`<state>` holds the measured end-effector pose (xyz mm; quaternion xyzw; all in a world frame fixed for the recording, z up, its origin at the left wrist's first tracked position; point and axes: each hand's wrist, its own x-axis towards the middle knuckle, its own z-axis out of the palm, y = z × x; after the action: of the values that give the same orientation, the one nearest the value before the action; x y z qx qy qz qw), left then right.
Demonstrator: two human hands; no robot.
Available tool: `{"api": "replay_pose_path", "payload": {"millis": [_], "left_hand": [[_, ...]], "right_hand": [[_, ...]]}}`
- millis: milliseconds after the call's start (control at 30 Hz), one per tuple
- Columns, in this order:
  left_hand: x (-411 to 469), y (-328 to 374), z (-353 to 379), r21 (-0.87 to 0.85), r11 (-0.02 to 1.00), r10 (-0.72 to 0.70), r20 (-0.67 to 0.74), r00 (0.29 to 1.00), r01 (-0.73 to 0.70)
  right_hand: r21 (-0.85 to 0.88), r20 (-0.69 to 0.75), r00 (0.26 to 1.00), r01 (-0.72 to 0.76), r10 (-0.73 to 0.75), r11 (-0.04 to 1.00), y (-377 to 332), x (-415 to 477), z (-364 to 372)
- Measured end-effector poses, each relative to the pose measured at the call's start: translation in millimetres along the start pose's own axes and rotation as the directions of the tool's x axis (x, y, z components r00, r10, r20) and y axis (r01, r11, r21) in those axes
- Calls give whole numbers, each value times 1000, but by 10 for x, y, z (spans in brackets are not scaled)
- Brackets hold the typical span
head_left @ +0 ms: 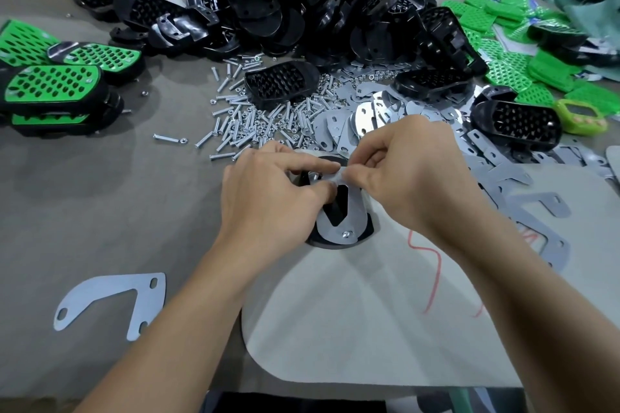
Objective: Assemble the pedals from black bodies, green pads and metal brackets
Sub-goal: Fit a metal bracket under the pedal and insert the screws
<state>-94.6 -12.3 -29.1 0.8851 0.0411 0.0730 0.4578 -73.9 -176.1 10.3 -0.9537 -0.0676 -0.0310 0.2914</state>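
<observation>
Left hand (268, 191) and right hand (409, 171), fingers curled, pinch the far end of a silver V-cut metal bracket (339, 228) lying on an upturned black plastic pedal body (367, 228) at centre. One screw (345, 234) is fitted. A few finished green-padded pedals (50, 84) lie at nine o'clock. Heaped black bodies (302, 3) at twelve suggest most work remains.

Black body (338, 209) flat on bench (151, 211), underside up. Metal bracket (356, 211) lies on it, one screw (345, 234) at near end. Spare black bodies (295, 3) heaped behind; green pads (503, 70) far right.

grey table (100, 194), screws (248, 121), brackets (369, 117), black bodies (285, 3)
</observation>
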Motion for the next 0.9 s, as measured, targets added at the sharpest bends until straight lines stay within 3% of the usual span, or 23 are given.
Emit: {"api": "replay_pose_path", "payload": {"millis": [300,433,600,733,900], "left_hand": [[-4,12,-5,-13,1000,-8,8,1000,8],[-2,9,-8,-12,1000,0,11,1000,0],[2,5,-4,-23,1000,-2,9,1000,2],[3,-31,2,-20,1000,7,3,1000,-7],[12,-30,9,-14,1000,6,-4,1000,-6]], "right_hand": [[141,-102,994,40,-26,989,77,-102,-28],[184,14,1000,0,-3,983,124,-162,-23],[197,-53,999,17,-6,980,200,-263,-36],[244,54,997,43,-58,969,175,-301,-1],[225,-35,999,32,-25,974,238,-317,-15]]}}
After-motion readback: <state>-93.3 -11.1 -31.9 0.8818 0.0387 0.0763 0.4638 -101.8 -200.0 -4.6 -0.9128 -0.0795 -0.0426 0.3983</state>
